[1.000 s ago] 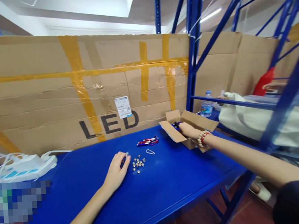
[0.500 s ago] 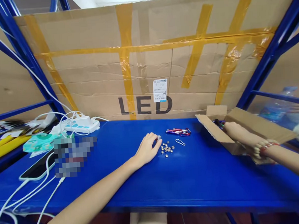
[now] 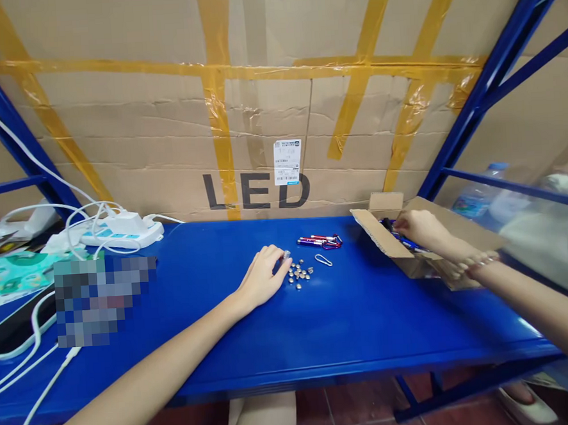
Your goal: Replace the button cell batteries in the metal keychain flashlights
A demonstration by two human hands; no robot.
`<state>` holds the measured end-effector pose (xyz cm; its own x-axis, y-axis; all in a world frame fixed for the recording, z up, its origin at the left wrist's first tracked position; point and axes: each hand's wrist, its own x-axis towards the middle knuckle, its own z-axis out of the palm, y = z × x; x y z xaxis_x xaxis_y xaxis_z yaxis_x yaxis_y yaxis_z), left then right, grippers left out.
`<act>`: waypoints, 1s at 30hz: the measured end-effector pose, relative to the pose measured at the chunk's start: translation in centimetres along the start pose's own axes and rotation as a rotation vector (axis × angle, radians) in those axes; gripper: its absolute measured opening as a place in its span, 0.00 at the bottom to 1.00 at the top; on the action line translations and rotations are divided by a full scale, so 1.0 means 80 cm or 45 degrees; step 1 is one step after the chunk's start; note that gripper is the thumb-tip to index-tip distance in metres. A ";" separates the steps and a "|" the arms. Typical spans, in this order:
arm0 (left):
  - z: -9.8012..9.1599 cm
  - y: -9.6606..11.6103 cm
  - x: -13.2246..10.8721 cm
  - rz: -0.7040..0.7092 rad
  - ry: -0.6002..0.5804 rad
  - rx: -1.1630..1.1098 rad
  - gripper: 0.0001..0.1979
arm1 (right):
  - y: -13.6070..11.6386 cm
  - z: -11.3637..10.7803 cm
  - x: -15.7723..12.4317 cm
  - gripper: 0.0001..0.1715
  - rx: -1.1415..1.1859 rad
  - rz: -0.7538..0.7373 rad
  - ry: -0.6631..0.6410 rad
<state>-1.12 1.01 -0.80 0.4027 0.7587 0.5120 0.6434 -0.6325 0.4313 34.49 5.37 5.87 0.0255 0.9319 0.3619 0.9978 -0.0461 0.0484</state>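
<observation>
My left hand (image 3: 265,279) rests on the blue tabletop, thumb and fingers closed around a small shiny silvery piece (image 3: 286,255) whose kind I cannot make out. Right beside it lie several button cells (image 3: 301,274) in a loose cluster. Behind them are red and blue metal penlights with clips (image 3: 319,241), and a silver carabiner (image 3: 323,260) lies to their right. My right hand (image 3: 422,229), a beaded bracelet on its wrist, reaches over an open cardboard box (image 3: 381,232). Its fingers are pinched at dark and blue things inside; what they grip is unclear.
A white power strip (image 3: 121,232) with tangled cables stands at the left, near a teal packet (image 3: 23,272) and a phone (image 3: 16,325). A large taped cardboard sheet (image 3: 164,143) closes off the back. Blue shelf posts rise at both sides, with a plastic bottle (image 3: 478,194) beyond the right one.
The view has swung to the right. My right hand has risen somewhat in the box, its fingers showing more. The left hand keeps its place by the button cells.
</observation>
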 end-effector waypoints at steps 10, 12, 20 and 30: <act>0.002 -0.001 0.001 0.009 -0.028 0.018 0.12 | -0.104 -0.002 -0.104 0.14 0.361 -1.030 0.158; 0.001 -0.001 0.001 0.009 -0.033 0.021 0.12 | -0.122 0.011 -0.119 0.16 0.250 -1.182 0.138; 0.001 0.001 0.003 0.008 -0.028 0.033 0.12 | -0.132 0.021 -0.126 0.19 0.316 -1.220 0.127; 0.002 0.000 0.004 0.002 -0.041 0.016 0.12 | -0.118 0.027 -0.126 0.16 0.626 -1.122 0.117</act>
<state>-0.94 1.27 -0.75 0.4247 0.7625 0.4882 0.6506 -0.6320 0.4211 24.95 -2.79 -0.27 -0.7164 0.5300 0.4537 0.5740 0.8174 -0.0485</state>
